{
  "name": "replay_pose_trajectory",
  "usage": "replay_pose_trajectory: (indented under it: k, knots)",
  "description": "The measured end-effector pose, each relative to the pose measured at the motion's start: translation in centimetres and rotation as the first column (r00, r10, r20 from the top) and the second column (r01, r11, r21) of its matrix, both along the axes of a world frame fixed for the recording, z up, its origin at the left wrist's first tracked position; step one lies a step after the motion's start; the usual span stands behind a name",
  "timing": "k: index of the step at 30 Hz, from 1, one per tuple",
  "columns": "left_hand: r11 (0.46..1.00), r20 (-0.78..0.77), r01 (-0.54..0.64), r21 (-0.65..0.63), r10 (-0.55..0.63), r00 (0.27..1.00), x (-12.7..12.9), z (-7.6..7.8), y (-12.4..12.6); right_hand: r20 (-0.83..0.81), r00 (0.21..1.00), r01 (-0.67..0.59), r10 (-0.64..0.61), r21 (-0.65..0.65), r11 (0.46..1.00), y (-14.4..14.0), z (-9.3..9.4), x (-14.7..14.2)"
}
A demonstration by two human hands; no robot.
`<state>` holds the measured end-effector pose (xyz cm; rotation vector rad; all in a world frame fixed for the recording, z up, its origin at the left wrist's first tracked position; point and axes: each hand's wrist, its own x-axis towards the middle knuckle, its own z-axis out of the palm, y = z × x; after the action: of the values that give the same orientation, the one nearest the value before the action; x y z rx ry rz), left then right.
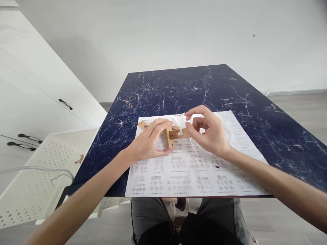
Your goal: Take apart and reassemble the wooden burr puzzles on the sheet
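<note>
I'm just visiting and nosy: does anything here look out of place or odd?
One small thing: a stray wooden piece lies alone in the white perforated tray left of the table, apart from the wooden pieces both hands are holding over the instruction sheet.

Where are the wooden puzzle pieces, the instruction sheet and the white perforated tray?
wooden puzzle pieces (pixel 170 135): head view, on the numbered upright piece.
instruction sheet (pixel 194 170): head view, on its printed diagrams.
white perforated tray (pixel 38 163): head view, on its holed floor.

A navy marble-patterned table (pixel 230 92) stands by a white wall (pixel 166 30) and white cabinets (pixel 30 88) (black handles).
</note>
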<state>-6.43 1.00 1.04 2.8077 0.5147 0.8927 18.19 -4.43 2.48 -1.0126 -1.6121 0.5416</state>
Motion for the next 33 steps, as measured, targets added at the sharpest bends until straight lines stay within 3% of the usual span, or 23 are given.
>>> replay_pose_trajectory:
  k: [12, 24, 33]
  knots:
    - [0.992, -0.021, 0.119, 0.034, -0.118, 0.993, 1.1, 0.3, -1.1, -0.047, 0.982, -0.187, 0.186, -0.034, 0.982, -1.3, 0.1, -0.3]
    - [0.987, 0.037, 0.150, 0.051, -0.152, 0.988, 1.1, -0.1, -1.3, -0.059, 0.978, -0.205, 0.200, -0.078, 0.976, -1.3, -1.8, -1.0]
    - [0.987, 0.039, 0.162, 0.013, -0.163, 0.986, 0.9, -0.1, -1.1, -0.104, 0.958, -0.283, 0.266, -0.217, 0.934, -1.1, -2.3, -1.3]
